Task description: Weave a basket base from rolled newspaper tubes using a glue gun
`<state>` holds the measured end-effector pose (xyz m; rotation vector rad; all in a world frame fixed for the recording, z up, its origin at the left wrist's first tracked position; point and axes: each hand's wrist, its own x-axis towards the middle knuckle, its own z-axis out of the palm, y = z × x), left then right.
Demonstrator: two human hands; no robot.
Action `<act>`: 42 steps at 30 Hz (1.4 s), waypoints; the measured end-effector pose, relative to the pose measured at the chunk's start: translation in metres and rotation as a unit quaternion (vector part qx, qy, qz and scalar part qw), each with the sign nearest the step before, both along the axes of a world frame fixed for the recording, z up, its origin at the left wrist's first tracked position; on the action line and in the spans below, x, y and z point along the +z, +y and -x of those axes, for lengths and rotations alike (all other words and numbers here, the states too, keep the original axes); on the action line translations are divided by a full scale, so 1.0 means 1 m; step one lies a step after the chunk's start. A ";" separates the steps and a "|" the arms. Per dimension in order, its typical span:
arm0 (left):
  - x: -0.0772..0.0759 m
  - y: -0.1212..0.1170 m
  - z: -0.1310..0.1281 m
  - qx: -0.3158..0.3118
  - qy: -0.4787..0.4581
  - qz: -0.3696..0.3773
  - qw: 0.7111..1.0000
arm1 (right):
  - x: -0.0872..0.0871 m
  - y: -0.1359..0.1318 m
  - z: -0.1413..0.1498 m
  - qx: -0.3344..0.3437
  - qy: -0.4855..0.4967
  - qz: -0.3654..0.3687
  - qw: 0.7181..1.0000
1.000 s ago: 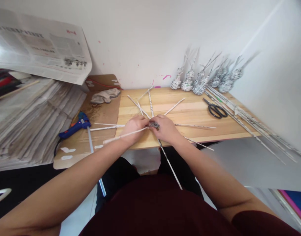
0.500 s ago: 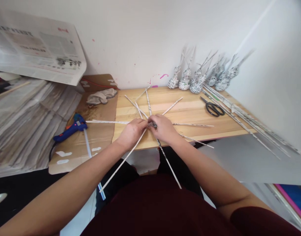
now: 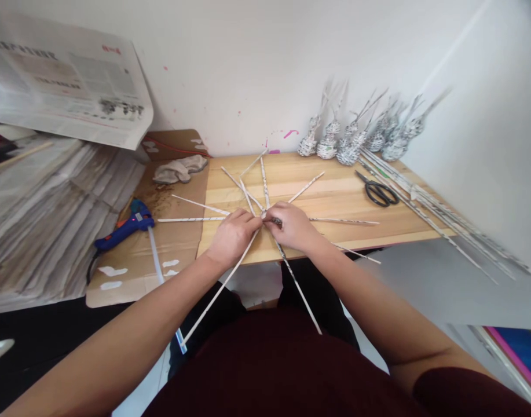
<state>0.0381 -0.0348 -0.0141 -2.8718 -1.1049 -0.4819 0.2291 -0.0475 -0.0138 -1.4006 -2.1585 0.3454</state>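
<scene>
Several rolled newspaper sticks (image 3: 265,179) fan out like spokes from one centre on the wooden table (image 3: 334,197). Both hands meet at that centre. My left hand (image 3: 233,234) is closed, pinching a long paper stick (image 3: 213,295) that slants down past the table edge toward my lap. My right hand (image 3: 293,226) is closed on the small woven hub (image 3: 274,220) where the sticks cross. Another stick (image 3: 297,286) runs from the hub down toward my right leg.
Black scissors (image 3: 380,191) lie at the table's right. Several woven paper figures (image 3: 352,145) stand along the back wall, beside a bundle of long paper sticks (image 3: 439,214). A blue glue gun (image 3: 124,229) and a cloth (image 3: 178,169) rest on cardboard at left, next to stacked newspapers (image 3: 48,220).
The stick in my left hand has swung from lying sideways on the table to pointing down toward my lap. One more spoke now shows at the left. Both hands stay at the hub.
</scene>
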 end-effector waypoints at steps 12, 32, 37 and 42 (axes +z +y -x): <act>-0.006 0.002 0.012 0.060 -0.054 -0.016 0.997 | -0.002 0.001 0.009 -0.050 -0.023 -0.015 0.998; -0.001 0.037 0.012 -0.067 -0.026 0.006 0.997 | 0.002 0.001 0.006 -0.032 -0.029 0.014 0.999; -0.004 0.041 0.014 -0.063 -0.050 0.021 0.997 | -0.002 -0.001 0.003 -0.029 -0.013 0.005 0.999; 0.001 0.045 0.014 -0.071 -0.022 0.021 0.997 | -0.003 0.001 0.002 -0.012 -0.009 0.006 1.000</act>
